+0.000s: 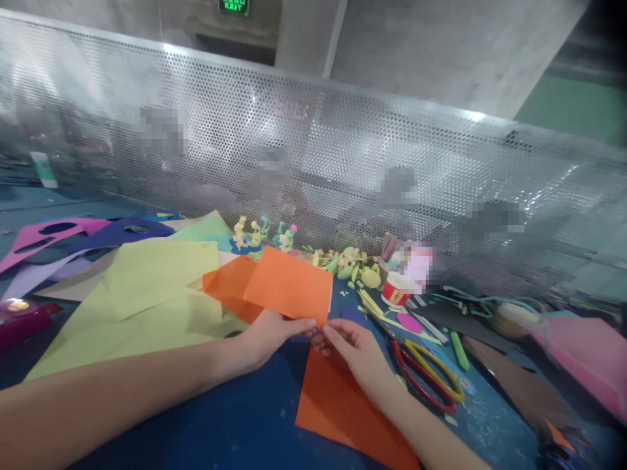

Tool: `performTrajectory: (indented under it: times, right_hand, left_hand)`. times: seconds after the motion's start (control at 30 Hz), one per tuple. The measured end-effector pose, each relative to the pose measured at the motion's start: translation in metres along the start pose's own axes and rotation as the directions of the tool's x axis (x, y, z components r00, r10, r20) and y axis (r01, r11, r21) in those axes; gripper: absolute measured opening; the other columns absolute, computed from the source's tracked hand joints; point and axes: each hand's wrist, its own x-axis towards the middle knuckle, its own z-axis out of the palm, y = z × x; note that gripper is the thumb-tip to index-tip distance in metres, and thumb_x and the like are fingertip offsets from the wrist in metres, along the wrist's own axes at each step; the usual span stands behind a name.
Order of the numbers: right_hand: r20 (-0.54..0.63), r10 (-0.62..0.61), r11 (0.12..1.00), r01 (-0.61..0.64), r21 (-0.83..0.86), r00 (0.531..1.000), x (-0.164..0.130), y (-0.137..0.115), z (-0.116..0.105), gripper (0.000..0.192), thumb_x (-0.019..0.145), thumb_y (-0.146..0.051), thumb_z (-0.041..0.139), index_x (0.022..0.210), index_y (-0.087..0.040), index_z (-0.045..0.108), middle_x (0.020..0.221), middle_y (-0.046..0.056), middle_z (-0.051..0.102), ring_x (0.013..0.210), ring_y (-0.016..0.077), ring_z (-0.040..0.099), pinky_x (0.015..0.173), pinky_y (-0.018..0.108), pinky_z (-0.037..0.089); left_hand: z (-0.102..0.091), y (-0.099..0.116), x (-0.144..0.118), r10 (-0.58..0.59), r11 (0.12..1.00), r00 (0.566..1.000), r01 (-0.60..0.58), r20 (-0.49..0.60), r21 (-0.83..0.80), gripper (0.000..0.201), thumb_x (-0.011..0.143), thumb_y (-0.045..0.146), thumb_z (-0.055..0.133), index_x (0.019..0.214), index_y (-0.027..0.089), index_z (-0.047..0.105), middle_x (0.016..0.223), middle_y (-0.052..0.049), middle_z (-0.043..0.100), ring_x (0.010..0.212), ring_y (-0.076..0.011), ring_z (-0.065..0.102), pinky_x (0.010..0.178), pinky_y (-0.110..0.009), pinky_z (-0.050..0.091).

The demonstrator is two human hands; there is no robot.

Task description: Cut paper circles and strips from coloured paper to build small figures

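Note:
Both of my hands hold one orange paper sheet [289, 284] by its near edge above the blue table [235, 424]. My left hand [274, 333] pinches the edge from the left, and my right hand [353, 349] pinches it just to the right, fingertips nearly touching. The sheet is lifted and folded, with a darker orange flap behind it at the left. A second orange sheet [337, 405] lies flat on the table under my right wrist.
Yellow-green paper sheets [147, 300] lie at the left, purple and pink cut sheets [73, 235] beyond them. Scissors with red and yellow handles [426, 375] lie right of my hand, near a small red-and-white cup [396, 289], paper flowers [259, 234] and scraps. A perforated metal screen [313, 156] backs the table.

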Motion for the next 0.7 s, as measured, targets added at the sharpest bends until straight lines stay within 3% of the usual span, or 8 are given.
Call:
performTrajectory:
  times: [0.47, 0.7]
  right_hand:
    - [-0.044, 0.049, 0.999, -0.049, 0.009, 0.998, -0.0003, 0.0002, -0.0001, 0.032, 0.071, -0.046, 0.065, 0.066, -0.015, 0.062, 0.062, 0.004, 0.068, 0.054, 0.0124, 0.06, 0.055, 0.023, 0.046]
    - [-0.009, 0.028, 0.995, -0.027, 0.099, 1.0, -0.0025, -0.0049, 0.0026, 0.031, 0.073, -0.046, 0.063, 0.076, -0.015, 0.064, 0.068, 0.004, 0.068, 0.06, 0.0146, 0.061, 0.06, 0.026, 0.047]
  left_hand:
    - [0.0024, 0.0035, -0.0021, 0.008, 0.998, 1.0, -0.009, 0.009, 0.064, 0.013, 0.07, 0.023, 0.068, 0.076, 0.014, 0.061, 0.072, 0.0, 0.062, 0.067, -0.0126, 0.056, 0.064, -0.024, 0.045]
    - [0.0007, 0.0017, -0.0008, 0.013, 0.999, 1.0, -0.012, 0.015, -0.037, 0.015, 0.071, 0.023, 0.068, 0.08, 0.013, 0.06, 0.076, -0.003, 0.062, 0.071, -0.0141, 0.057, 0.067, -0.027, 0.045]
